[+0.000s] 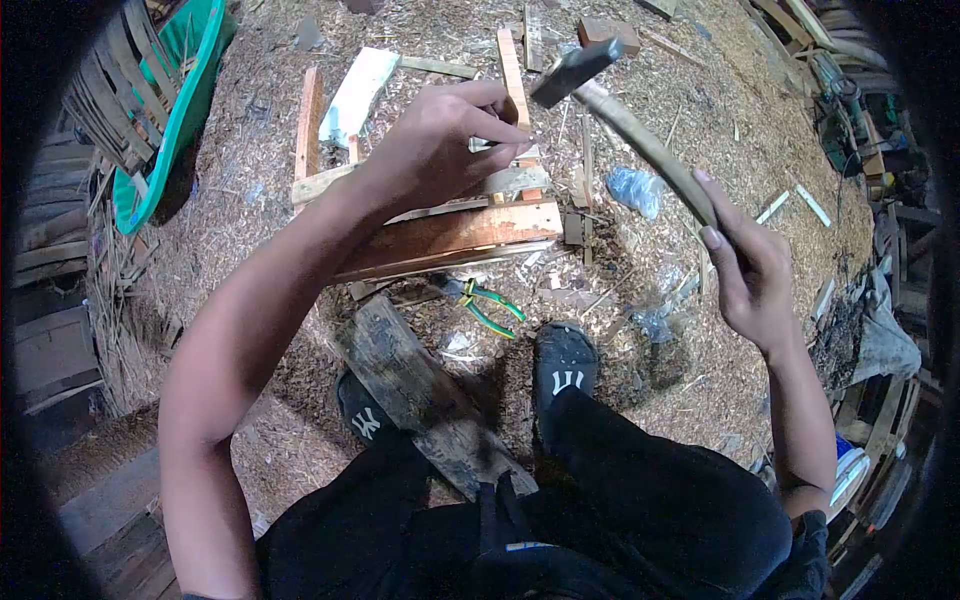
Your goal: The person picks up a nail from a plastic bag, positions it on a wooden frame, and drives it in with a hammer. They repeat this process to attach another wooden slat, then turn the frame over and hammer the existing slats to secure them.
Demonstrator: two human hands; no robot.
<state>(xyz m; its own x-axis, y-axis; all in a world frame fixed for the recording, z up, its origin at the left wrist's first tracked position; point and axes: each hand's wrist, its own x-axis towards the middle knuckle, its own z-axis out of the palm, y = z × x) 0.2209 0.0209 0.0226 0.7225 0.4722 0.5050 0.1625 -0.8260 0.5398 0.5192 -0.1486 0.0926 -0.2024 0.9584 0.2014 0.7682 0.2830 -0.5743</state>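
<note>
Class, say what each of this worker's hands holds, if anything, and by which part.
The right hand holds a hammer by its wooden handle, well away from the head. Whether the left hand holds anything between its fingers cannot be told.

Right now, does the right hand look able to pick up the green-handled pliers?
Probably not without putting the hammer down: the right hand is closed around its handle. Otherwise the way looks free, since the pliers lie on the ground with both handles uncovered.
</note>
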